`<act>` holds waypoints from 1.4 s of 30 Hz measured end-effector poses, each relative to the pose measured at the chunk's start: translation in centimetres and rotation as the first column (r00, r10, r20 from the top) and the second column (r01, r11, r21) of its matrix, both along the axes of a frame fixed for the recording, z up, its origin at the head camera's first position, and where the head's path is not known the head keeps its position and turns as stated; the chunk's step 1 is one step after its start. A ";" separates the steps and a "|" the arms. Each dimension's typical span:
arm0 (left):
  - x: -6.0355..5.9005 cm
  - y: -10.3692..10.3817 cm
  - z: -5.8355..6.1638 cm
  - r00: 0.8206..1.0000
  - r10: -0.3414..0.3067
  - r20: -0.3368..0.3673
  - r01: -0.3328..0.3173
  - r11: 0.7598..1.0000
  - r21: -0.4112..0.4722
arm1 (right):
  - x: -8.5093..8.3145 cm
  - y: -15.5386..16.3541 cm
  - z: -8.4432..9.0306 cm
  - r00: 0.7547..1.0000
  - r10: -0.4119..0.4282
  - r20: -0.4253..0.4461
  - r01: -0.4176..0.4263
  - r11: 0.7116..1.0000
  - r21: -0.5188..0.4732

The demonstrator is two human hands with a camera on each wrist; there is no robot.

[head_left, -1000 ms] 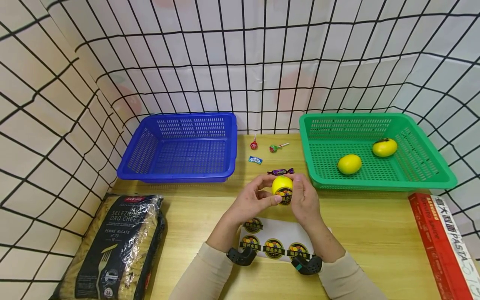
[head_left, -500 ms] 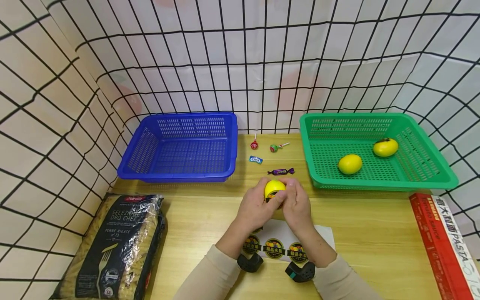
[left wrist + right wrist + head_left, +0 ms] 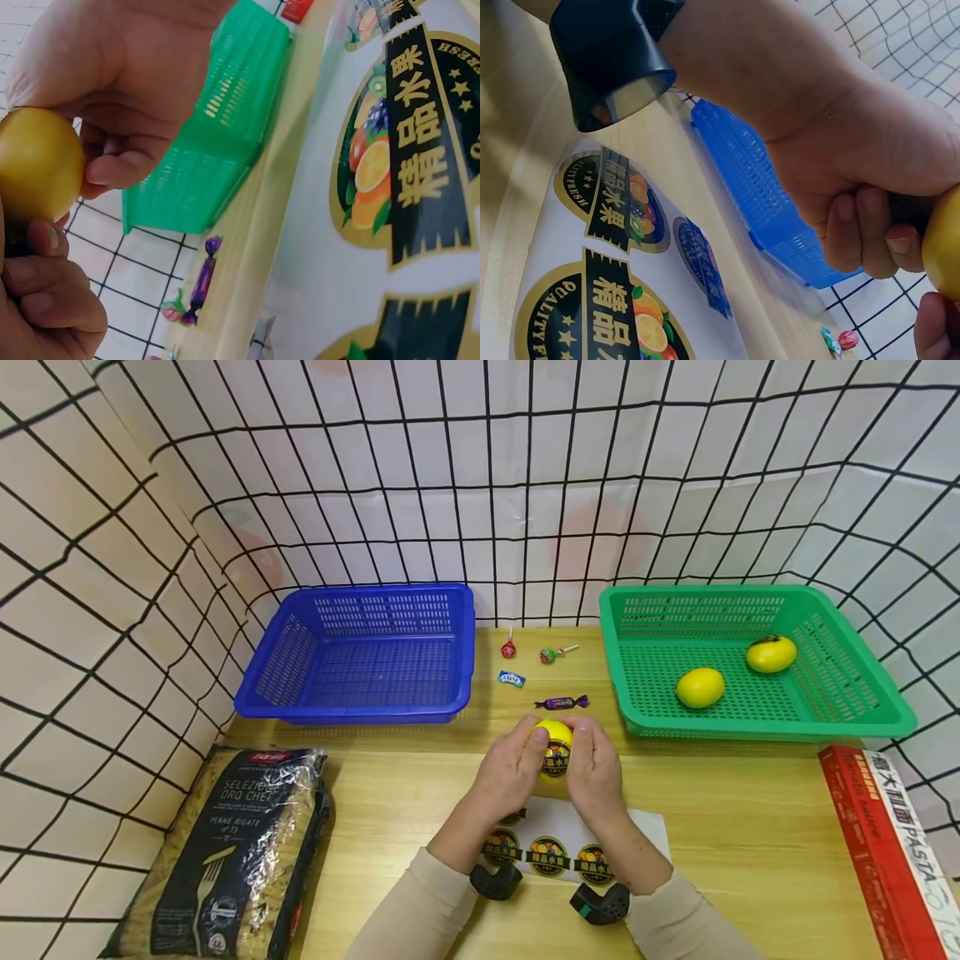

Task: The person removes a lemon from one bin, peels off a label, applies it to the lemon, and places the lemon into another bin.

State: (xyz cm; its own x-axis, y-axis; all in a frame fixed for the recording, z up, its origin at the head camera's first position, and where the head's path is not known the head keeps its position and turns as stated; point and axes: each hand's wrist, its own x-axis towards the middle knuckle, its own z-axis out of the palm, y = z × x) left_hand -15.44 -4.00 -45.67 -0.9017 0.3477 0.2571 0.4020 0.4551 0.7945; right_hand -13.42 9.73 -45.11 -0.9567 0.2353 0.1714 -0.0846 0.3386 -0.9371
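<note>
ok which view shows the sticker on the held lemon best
The head view: the sticker faces the camera on the lemon between both hands. The left wrist view shows only bare yellow lemon; the right wrist view shows just its edge.

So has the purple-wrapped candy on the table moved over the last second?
No. The purple candy lies in the same spot, just left of the green basket.

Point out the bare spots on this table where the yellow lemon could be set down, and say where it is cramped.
Bare wooden table lies between the white sticker sheet and the red pasta box, and between the sheet and the penne bag. The blue plastic basket holds nothing. The strip between it and the green plastic basket is crowded with wrapped sweets.
</note>
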 end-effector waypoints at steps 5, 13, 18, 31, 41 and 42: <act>0.0 0.0 0.0 0.999 0.027 -0.027 -0.027 1.000 -0.001 | -0.2 0.3 0.0 0.999 0.011 0.035 -0.010 1.000 -0.023; -0.4 -0.7 0.6 0.968 0.068 0.242 -0.092 0.992 0.089 | -0.4 0.8 0.0 0.984 0.135 0.117 -0.138 0.990 0.015; -0.4 -0.8 0.8 0.944 -0.078 0.320 0.034 0.989 0.141 | -0.3 1.1 0.2 0.979 0.124 0.162 -0.136 0.989 0.062; -0.1 -0.7 0.9 0.843 -0.252 0.474 0.183 0.965 0.188 | -0.8 2.5 1.0 0.958 0.169 0.231 -0.195 0.976 0.094; -0.1 -1.1 0.7 0.795 -0.324 0.513 0.229 0.943 0.240 | -1.2 3.0 1.2 0.942 0.219 0.254 -0.259 0.956 0.134; -0.1 -1.2 0.7 0.788 -0.341 0.513 0.244 0.937 0.250 | -1.2 3.0 1.2 0.942 0.218 0.256 -0.258 0.957 0.134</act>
State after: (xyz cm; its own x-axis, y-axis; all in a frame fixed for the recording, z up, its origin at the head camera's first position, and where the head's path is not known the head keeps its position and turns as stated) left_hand -15.54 -5.18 -45.00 -0.7710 0.6153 -0.1643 -0.0218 0.2324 0.9724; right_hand -14.65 12.78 -43.94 -0.9987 -0.0166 -0.0489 0.0347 0.4859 -0.8733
